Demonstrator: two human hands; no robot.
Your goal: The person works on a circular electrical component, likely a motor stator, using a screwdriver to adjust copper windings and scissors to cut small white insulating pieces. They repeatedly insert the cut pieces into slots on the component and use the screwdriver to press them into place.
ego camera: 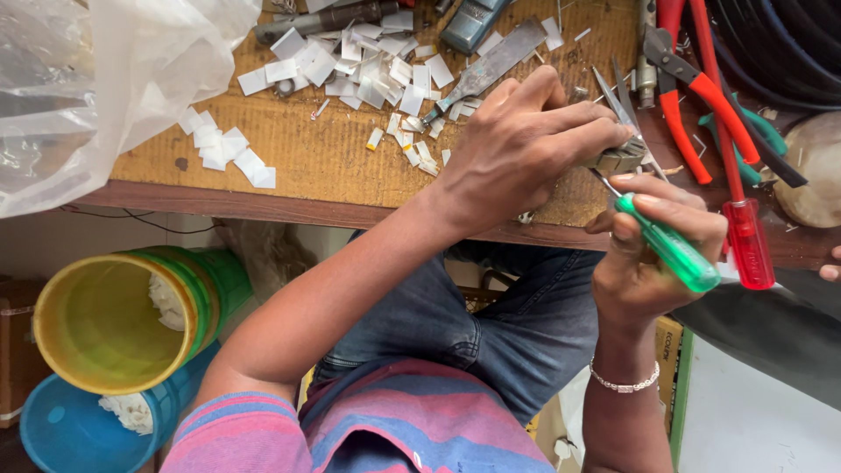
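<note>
1. Farthest left of the workbench (289, 166) I see a clear plastic bag (88, 79) draped over its corner, and under the bench edge a yellow bucket (105, 320) nested in a blue one (79, 429), both on their sides.
2. On the bench top, left of centre, lie scattered white paper scraps (368, 70), with a flat metal file (491, 61) across them, seemingly pushed out of the working spot.
3. My left hand (526, 149) reaches over the near edge of the bench, fingers curled tight round a small metal part (620, 159). It looks pinned just above the bench edge, probably so it cannot turn.
4. My right hand (653, 254), just off the bench edge, is closed round a green-handled screwdriver (670, 250); its thin shaft points up into the metal part, the thumb along the handle as if to steady it.
5. Right of that, a red-handled screwdriver (749, 241) overhangs the bench edge, and red-handled pliers (701, 88) lie further back, near at hand.
</note>
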